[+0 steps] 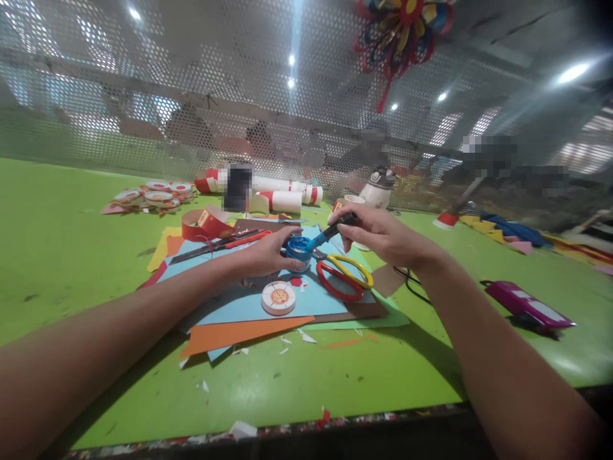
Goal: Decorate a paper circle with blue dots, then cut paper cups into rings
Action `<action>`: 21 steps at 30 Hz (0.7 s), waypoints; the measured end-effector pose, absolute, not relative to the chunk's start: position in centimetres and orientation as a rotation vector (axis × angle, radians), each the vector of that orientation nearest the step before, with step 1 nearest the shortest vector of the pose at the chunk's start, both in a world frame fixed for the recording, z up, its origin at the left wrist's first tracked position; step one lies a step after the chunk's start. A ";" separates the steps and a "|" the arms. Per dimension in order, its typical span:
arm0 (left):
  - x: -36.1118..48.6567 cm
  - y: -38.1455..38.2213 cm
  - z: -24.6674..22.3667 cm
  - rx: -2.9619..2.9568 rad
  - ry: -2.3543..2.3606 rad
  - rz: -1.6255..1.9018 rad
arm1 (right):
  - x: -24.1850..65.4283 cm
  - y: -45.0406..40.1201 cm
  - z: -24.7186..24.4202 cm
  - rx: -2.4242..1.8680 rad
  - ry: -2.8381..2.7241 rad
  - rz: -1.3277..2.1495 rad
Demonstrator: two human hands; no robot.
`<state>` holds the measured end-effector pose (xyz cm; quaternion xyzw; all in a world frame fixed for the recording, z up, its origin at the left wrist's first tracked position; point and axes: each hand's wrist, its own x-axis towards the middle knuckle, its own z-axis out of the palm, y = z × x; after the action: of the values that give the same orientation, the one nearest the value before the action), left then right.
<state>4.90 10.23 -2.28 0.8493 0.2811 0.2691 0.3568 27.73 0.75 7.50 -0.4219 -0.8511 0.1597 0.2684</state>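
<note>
My left hand [268, 254] is closed around the side of a small jar of blue paint [299, 254], its fingers beside the rim. In my right hand [366, 227] is a black-handled brush [338, 227], pinched near the top, its blue-coated end tilted down at the jar's opening. Scissors [342, 281] with one red and one yellow loop lie just right of the jar. Nearer me, a round white disc [278, 298] with an orange-red centre rests on light blue paper [230, 306]. An orange-red tool [246, 238] lies behind my left hand.
Red paper ring [205, 225] at back left; stacked round discs [156, 195] farther left. White and red tubes [282, 201] and a penguin-like jug [378, 188] stand behind. A purple object [529, 303] lies right. Paper scraps dot the green table [335, 377].
</note>
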 end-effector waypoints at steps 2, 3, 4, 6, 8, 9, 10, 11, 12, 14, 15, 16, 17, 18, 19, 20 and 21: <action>4.9 10.2 -2.2 2.191 0.726 0.700 | 28.1 0.5 7.9 -1.125 -2.299 0.432; 4.9 10.2 -2.2 2.191 0.727 0.704 | 28.3 0.4 8.1 -1.119 -2.294 0.435; 4.9 10.1 -2.2 2.191 0.729 0.706 | 28.4 0.3 8.2 -1.115 -2.285 0.438; 4.9 10.1 -2.2 2.190 0.736 0.709 | 28.5 0.2 8.4 -1.118 -2.249 0.442; 4.9 10.1 -2.2 2.186 0.737 0.709 | 28.4 0.2 8.3 -1.106 -2.205 0.454; 4.9 10.1 -2.2 2.182 0.732 0.707 | 28.3 0.3 8.2 -1.087 -2.186 0.477; 4.9 10.1 -2.3 2.177 0.724 0.706 | 28.1 0.3 8.1 -1.066 -2.173 0.513; 4.9 10.2 -2.3 2.172 0.714 0.707 | 27.9 0.4 7.9 -1.052 -2.166 0.555; 5.0 10.2 -2.4 2.169 0.703 0.708 | 27.8 0.5 7.7 -1.045 -2.166 0.596; 5.0 10.3 -2.6 2.165 0.687 0.716 | 27.4 0.7 7.4 -1.059 -2.173 0.652; 5.0 10.3 -2.6 2.164 0.682 0.719 | 27.1 0.8 7.1 -1.072 -2.175 0.665; 5.0 10.4 -2.6 2.164 0.678 0.721 | 26.9 1.0 6.9 -1.085 -2.172 0.668; 4.9 10.4 -2.6 2.164 0.674 0.720 | 26.7 1.1 6.6 -1.099 -2.162 0.663; 4.9 10.4 -2.6 2.164 0.670 0.718 | 26.6 1.3 6.3 -1.116 -2.146 0.654; 4.9 10.4 -2.6 2.164 0.666 0.715 | 26.4 1.6 6.0 -1.133 -2.121 0.634; 4.9 10.4 -2.5 2.164 0.662 0.714 | 26.2 1.8 5.6 -1.149 -2.092 0.603; 4.9 10.4 -2.5 2.165 0.660 0.714 | 26.1 2.1 5.3 -1.160 -2.061 0.563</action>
<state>4.90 10.42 -2.48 0.8457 0.2577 0.2788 0.3750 26.07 2.07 5.30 -0.4474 -0.7948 0.2173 0.3478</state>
